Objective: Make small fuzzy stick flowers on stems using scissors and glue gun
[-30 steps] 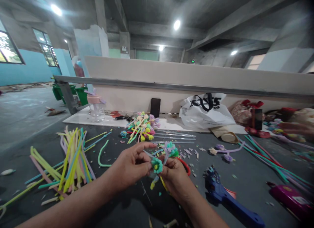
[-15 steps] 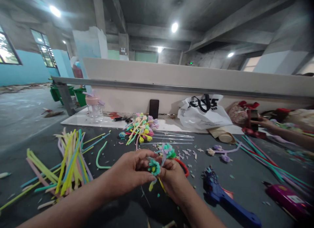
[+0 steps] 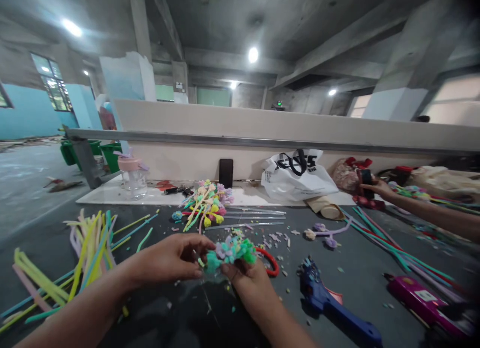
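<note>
Dark flat table [image 3: 375,283]: both hands [image 3: 210,265] pinch fuzzy pastel flowers [image 3: 230,250].

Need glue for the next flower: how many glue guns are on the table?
2. A blue glue gun lies right of the right hand; a purple glue gun lies near the right edge. Clutter may hide others.

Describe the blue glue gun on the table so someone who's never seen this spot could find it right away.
Start at the dark grey table and find the person's right hand, which holds a small bunch of fuzzy flowers. Just right of that hand, near the table's front edge, lies the blue glue gun on its side. Its neighbour farther right is a similar tool, but magenta; this one is dark blue.
</note>
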`<state>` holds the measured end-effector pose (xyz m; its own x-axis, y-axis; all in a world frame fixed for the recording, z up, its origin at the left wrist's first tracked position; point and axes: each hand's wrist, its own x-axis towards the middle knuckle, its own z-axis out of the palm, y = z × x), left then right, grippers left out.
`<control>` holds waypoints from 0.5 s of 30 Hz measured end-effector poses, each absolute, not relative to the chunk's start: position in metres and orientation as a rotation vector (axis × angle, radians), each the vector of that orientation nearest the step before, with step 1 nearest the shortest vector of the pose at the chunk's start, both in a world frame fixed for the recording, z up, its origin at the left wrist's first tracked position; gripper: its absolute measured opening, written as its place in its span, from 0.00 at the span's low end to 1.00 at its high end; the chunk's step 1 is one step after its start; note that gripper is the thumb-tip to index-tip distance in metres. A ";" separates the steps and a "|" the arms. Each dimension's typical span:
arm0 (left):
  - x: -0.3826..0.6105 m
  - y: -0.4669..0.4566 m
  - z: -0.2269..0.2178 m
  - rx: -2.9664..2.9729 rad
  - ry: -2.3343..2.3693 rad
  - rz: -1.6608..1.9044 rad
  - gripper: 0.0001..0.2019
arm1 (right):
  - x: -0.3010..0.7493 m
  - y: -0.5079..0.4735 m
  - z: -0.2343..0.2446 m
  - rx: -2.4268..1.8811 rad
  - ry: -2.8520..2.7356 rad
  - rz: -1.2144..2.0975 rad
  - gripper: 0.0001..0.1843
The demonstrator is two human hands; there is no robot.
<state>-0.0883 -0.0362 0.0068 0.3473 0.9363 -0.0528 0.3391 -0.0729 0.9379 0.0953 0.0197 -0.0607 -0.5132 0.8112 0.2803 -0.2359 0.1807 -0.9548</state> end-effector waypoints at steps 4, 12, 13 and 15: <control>-0.090 -0.038 0.016 1.745 1.278 0.832 0.14 | 0.098 0.021 -0.064 -0.604 -1.755 1.164 0.06; -0.066 -0.053 0.021 2.027 1.338 1.011 0.20 | 0.103 0.017 -0.057 -0.468 -1.953 0.875 0.07; -0.065 -0.053 0.020 2.057 1.315 1.036 0.18 | 0.103 0.016 -0.056 -0.451 -1.953 0.876 0.07; -0.065 -0.052 0.017 2.089 1.268 1.060 0.13 | 0.102 0.013 -0.056 -0.422 -1.936 0.926 0.06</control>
<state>-0.0652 -0.0519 0.0172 0.2731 0.8880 0.3699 0.5217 -0.4598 0.7186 0.1015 0.0133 -0.0557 -0.5190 0.6151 0.5935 -0.0758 0.6585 -0.7487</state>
